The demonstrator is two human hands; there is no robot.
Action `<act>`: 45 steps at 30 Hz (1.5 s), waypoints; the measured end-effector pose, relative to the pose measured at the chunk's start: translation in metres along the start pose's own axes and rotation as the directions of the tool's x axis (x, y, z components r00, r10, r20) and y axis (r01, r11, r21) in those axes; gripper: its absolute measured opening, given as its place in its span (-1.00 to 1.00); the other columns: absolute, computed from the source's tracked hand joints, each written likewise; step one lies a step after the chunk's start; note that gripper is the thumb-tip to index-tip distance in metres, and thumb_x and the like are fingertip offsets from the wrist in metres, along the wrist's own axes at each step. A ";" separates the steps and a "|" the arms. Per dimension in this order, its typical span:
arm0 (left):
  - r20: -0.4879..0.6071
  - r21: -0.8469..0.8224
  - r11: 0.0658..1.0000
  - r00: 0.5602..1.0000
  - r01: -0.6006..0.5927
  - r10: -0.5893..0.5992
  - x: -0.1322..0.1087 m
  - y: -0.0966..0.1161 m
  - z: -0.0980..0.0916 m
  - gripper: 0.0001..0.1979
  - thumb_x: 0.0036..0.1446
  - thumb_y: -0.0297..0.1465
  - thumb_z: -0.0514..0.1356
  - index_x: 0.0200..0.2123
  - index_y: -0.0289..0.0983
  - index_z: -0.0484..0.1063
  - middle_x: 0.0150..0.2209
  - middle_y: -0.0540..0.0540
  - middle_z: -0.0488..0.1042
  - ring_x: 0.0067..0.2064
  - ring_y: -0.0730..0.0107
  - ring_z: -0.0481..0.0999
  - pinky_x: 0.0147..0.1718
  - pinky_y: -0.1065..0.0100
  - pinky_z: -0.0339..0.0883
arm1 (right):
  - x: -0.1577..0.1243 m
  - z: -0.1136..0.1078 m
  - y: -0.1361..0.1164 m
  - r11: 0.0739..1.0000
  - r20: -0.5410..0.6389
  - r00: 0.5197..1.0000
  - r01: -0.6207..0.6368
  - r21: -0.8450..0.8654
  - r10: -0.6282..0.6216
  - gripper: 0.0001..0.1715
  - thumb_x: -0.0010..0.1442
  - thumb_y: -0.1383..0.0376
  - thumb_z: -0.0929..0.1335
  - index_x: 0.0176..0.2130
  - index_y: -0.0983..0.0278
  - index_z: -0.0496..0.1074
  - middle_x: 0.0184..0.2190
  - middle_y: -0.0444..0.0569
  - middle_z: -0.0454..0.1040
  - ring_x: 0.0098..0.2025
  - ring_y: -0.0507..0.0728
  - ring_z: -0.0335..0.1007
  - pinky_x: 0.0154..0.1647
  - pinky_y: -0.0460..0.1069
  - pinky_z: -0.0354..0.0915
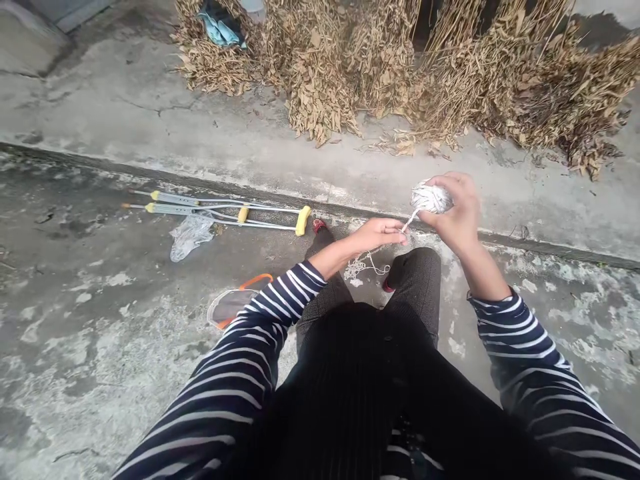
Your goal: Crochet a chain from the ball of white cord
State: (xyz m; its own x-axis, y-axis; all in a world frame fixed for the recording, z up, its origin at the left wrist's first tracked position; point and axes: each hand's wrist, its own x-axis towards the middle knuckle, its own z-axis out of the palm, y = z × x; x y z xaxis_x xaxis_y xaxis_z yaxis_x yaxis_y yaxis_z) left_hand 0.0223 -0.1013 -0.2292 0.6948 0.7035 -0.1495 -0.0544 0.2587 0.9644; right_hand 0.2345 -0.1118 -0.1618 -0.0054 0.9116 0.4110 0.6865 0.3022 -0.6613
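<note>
A ball of white cord (429, 199) is gripped between the thumb and fingers of my right hand (457, 212), out above my right knee. From the ball a short stretch of cord (411, 219) runs down to the left. My left hand (377, 236) pinches that cord between thumb and fingers, to the left of the ball and lower. A loose tangle of the same white cord (356, 268) lies on the ground between my legs, below my left hand.
A pair of crutches (230, 215) with yellow pads lies on the concrete at left, beside a clear plastic bag (192, 237). Near my left forearm is a grey, orange-edged item (231, 307). Dried plant bundles (350, 73) and a blue cloth (220, 30) lie on the raised ledge.
</note>
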 end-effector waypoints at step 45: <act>-0.105 0.535 0.844 0.989 -0.034 0.106 -0.034 -0.008 -0.011 -0.73 0.32 -0.30 0.22 -0.42 -0.28 0.55 -0.48 -0.02 0.55 -0.44 0.48 0.47 -0.27 0.37 0.35 | -0.063 0.003 0.031 0.361 0.806 0.305 -0.924 0.123 0.507 -0.27 -0.32 0.32 0.64 -0.06 0.17 0.63 -0.22 -0.08 0.59 -0.29 0.08 0.52 -0.45 -0.10 0.45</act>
State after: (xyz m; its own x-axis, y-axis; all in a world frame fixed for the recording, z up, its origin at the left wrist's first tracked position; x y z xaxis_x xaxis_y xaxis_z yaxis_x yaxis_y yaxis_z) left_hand -0.0088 -0.1197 -0.2341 0.6059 0.7926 -0.0682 0.3142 -0.1596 0.9359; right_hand 0.2538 -0.1594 -0.2098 -0.2392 0.6562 -0.7156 0.1634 -0.6993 -0.6959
